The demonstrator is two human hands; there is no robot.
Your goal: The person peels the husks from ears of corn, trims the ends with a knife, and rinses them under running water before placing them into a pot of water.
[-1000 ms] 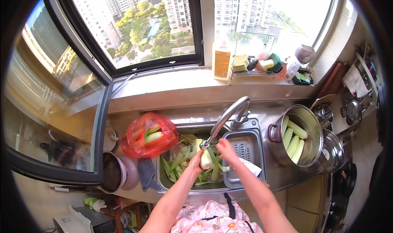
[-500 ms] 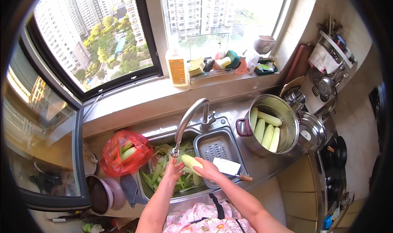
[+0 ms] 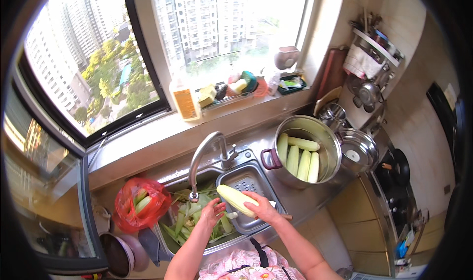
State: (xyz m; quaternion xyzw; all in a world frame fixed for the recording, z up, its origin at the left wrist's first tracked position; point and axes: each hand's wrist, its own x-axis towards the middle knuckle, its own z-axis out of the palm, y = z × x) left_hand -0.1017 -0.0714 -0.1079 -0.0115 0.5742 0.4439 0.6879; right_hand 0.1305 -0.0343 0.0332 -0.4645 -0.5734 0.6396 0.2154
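Note:
My right hand grips a husked ear of corn, pale yellow, tilted over the metal drain basket. My left hand is empty, its fingers apart, just left of the corn and below the curved faucet. Green husks fill much of the sink under it. A cleaver lies across the basket's near edge; its brown handle shows, and most of its blade is hidden behind my right hand and the corn. To the right, a large steel pot holds several husked ears.
A red plastic bag with corn in it sits left of the sink. A bottle with an orange label and sponges stand on the windowsill. Steel bowls are beside the pot. An open window sash juts in at left.
My right hand has carried the corn away from the faucet, rightward over the drain basket, covering more of the cleaver. My left hand stays open over the sink. The view has shifted too.

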